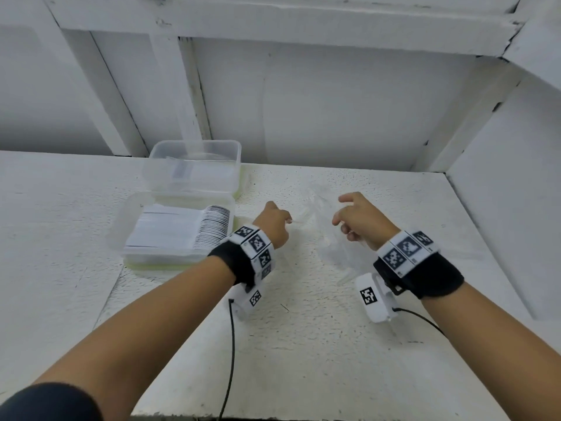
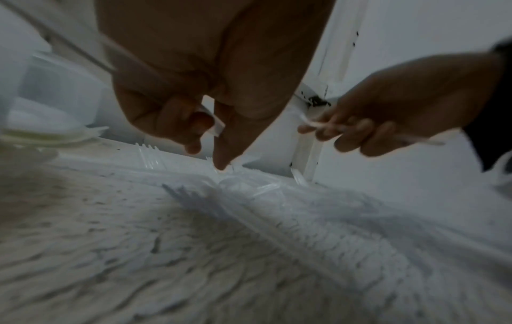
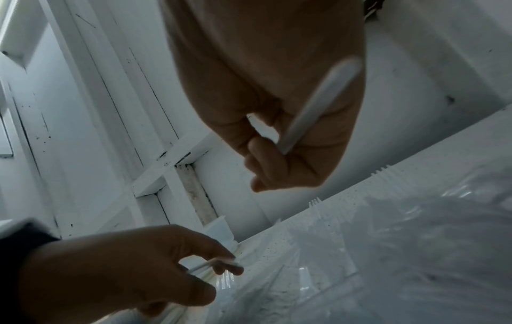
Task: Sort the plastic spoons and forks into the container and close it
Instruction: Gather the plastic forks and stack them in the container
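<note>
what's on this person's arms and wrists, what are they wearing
Each wrist carries a black fabric wristband wrapped by a white strap of square black-and-white coded markers. Under each wrist hangs a white camera box bearing another marker, with a thin black cable trailing back. Forearms are bare; a dark sleeve shows at the left upper arm.

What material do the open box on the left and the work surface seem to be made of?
The clear rectangular container looks like thin translucent plastic with a glossy finish: its contents show through its walls. The white speckled tabletop looks like painted stone or concrete, matte and rough; which one is unclear.
</note>
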Motion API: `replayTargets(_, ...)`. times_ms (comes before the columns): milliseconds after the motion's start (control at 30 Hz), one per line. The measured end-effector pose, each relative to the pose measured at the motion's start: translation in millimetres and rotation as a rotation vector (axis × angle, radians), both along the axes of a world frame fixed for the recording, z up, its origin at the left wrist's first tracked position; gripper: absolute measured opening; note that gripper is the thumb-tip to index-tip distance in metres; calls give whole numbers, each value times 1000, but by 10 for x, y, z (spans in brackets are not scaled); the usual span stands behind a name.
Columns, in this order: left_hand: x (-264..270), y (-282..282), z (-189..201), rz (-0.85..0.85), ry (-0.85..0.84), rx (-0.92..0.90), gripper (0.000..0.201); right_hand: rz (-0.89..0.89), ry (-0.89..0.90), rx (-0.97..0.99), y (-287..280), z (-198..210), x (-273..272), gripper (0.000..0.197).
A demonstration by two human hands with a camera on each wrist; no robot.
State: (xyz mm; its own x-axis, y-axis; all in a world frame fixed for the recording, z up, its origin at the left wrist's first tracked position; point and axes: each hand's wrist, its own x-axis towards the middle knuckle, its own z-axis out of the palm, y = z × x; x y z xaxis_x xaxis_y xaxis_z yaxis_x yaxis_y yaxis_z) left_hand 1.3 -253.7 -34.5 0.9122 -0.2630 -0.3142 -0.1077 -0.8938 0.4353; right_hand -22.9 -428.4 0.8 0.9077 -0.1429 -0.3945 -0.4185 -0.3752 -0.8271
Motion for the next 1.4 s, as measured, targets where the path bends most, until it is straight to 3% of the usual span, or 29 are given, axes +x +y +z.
replayTargets(133,43,-92,-29,-43,53,197,33,-34,-7,11,-102,-64,-118,35)
replayTargets(300,11,-123,20,-128,20,235,26,-33,-52,-25,-162,-118,-220,25)
replayTargets(400,-39,-101,122,-159,-21,195,22,-15,-86,-82,-176,-89,-218,20)
replayTargets(500,-112,-33,249,-151,-7,169,12,19,-139,-234,-188,-59,-180,28)
replayTargets(567,-177,63,303,-137,33,161,16,78,-165,-340,-168,-47,-153,32)
replayTargets(667,-307,275,333,-106,98,128,29,192,-106,-466,-67,-69,-131,34)
replayTargets(833,-572,577,339,-33,93,98,26,332,-43,-580,184,-178,-107,29)
replayTargets(900,-657,619,340,11,105,39,22,354,-29,-607,270,-211,-65,35)
replayTargets(1033,-749,664,312,120,174,-130,23,484,42,-754,443,-265,17,29)
replayTargets(1167,-797,678,272,201,192,-243,21,486,81,-898,548,-370,27,33)
replayTargets(1300,-812,621,256,316,213,-419,18,397,4,-734,513,-248,-17,31)
replayTargets(1400,-789,514,247,400,187,-533,14,221,-50,-223,410,5,-189,18)
